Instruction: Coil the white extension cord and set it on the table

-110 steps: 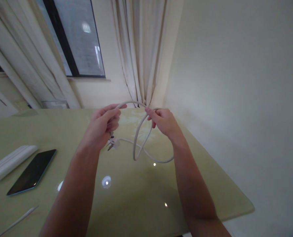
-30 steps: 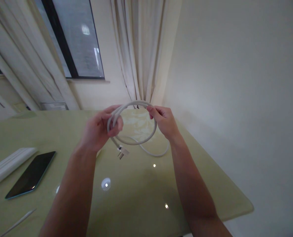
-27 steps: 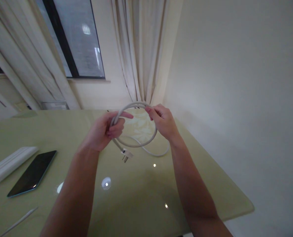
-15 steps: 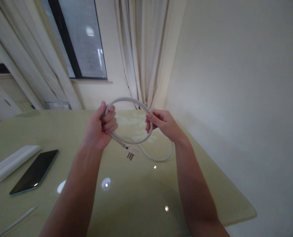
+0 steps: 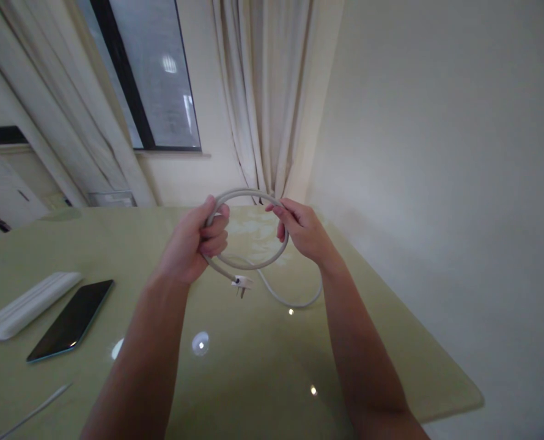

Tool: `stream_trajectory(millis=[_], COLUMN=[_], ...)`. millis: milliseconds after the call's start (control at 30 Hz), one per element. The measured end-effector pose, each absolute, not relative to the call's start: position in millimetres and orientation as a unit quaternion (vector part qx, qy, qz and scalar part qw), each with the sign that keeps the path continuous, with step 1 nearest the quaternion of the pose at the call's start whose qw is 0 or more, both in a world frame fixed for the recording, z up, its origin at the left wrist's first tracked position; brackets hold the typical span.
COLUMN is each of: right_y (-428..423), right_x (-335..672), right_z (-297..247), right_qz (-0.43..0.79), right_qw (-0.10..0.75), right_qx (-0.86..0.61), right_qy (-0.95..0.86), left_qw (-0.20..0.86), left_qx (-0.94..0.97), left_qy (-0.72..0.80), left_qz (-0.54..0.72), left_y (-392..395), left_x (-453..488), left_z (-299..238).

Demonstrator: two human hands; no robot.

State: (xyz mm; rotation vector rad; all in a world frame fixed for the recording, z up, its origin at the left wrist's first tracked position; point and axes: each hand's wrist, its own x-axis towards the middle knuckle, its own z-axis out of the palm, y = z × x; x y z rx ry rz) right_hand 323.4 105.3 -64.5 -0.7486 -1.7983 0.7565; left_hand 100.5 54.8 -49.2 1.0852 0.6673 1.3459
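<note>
A pale grey power cord [image 5: 257, 266] is looped into a coil between my two hands, above the table. Wrapped round the coil's left side, my left hand [image 5: 203, 235] is closed on it. My right hand [image 5: 302, 229] pinches the coil's right side between thumb and fingers. Below my left hand the white plug [image 5: 242, 282] hangs from a short length of cord, its metal prongs pointing down. Another stretch of the cord curves behind the coil, close to the tabletop, and passes out of sight behind my right forearm.
On the shiny greenish table [image 5: 253, 366], a black-screened tablet [image 5: 70, 321] and a long white power strip-like bar [image 5: 29, 305] lie at left. A thin white stick [image 5: 36, 410] is at the lower left. A wall [image 5: 437, 183] borders the right side; curtains [image 5: 272, 91] hang behind.
My left hand has moved right and slightly down, closer to my right hand. The coil has narrowed a little, and the plug has turned and shifted slightly left.
</note>
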Motion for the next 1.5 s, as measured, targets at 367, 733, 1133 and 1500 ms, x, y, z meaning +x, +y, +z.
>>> stream_trajectory(millis=[367, 733, 1133, 1500], right_y=[102.5, 95.5, 110.6, 111.7], right_x=[317.7, 304.5, 300.1, 286.0], right_z=[-67.4, -67.4, -68.8, -68.6], right_qz=[0.254, 0.235, 0.404, 0.532], right_qw=[0.469, 0.444, 0.681, 0.763], right_qx=[-0.322, -0.308, -0.306, -0.265], right_qy=[-0.782, -0.808, -0.529, -0.254], left_qw=[0.561, 0.439, 0.521, 0.627], left_qx=[0.533, 0.58, 0.542, 0.46], left_qy=[0.364, 0.445, 0.296, 0.228], left_qz=[0.518, 0.523, 0.59, 0.586], left_y=[55.9, 49.5, 57.4, 71.3], left_x=[91.3, 100.8, 107.5, 147.2], left_z=[-54.8, -52.7, -58.9, -76.1])
